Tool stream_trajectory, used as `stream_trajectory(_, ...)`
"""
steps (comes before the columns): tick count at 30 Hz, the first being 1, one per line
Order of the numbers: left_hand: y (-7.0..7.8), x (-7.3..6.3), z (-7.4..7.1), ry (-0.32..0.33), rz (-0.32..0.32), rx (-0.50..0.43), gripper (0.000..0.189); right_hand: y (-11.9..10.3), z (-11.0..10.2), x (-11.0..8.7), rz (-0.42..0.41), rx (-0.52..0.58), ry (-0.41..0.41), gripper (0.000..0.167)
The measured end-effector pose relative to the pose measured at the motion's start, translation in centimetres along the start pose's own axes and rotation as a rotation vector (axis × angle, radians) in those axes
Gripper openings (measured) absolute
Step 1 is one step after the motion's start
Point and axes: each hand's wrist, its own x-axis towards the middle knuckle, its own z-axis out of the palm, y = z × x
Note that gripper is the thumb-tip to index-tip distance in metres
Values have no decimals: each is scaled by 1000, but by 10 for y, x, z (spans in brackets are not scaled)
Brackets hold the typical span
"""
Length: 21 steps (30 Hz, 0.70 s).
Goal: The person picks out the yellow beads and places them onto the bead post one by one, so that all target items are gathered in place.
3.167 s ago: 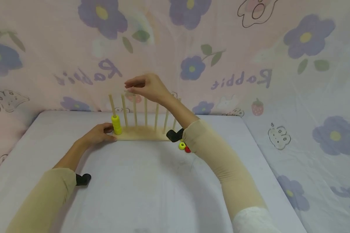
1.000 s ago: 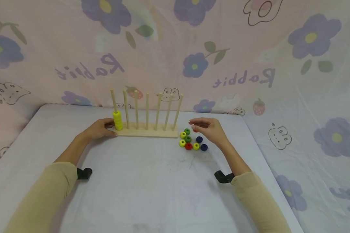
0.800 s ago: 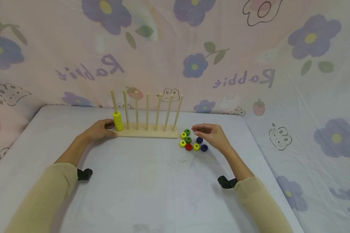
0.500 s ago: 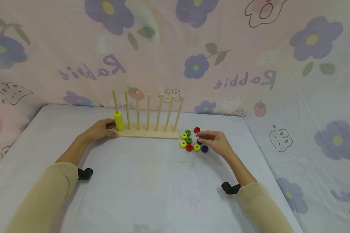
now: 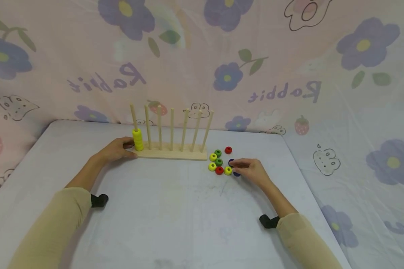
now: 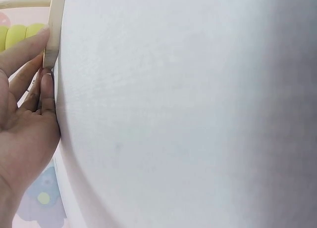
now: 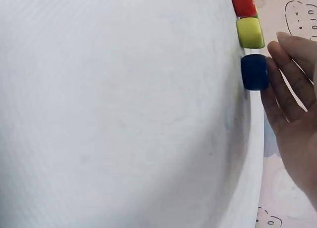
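A wooden peg rack (image 5: 173, 154) with several upright pegs stands on the white table. Several yellow beads (image 5: 138, 140) are stacked on its leftmost peg. My left hand (image 5: 116, 149) grips the left end of the base; in the left wrist view the thumb lies on the board's face, the other fingers at its end. Right of the rack, my right hand (image 5: 252, 171) hovers with thumb and forefinger apart, holding nothing. Its fingertips are at two dark blue beads, partly hiding both the far one (image 5: 231, 162) and the near one, which shows as a blue bead (image 7: 254, 72) in the right wrist view.
Loose beads lie around the right hand: a far red bead (image 5: 228, 150), a near red bead (image 5: 219, 170), a yellow bead (image 5: 227, 170), more yellow ones and green beads (image 5: 217, 153). A patterned cloth (image 5: 188, 56) hangs behind the table. The table's right edge (image 5: 309, 190) runs past the right forearm.
My right hand has come from above the pegs to the loose beads, then moved nearer and lower toward the blue ones, uncovering the far red bead. The left hand stays at the rack's end.
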Motion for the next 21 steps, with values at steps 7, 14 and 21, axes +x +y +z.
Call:
stream_trajectory(7, 1, 0, 0, -2, -2, 4, 76, 40, 7, 12, -31, -94, 30, 24)
stream_trajectory(14, 2, 0, 0, 0, -10, 8, 78, 46, 12, 14, -12, -155, 56, 27)
stream_trajectory(21, 1, 1, 0, 2, -9, 7, 77, 46, 18, 15, -8, -192, 63, 34)
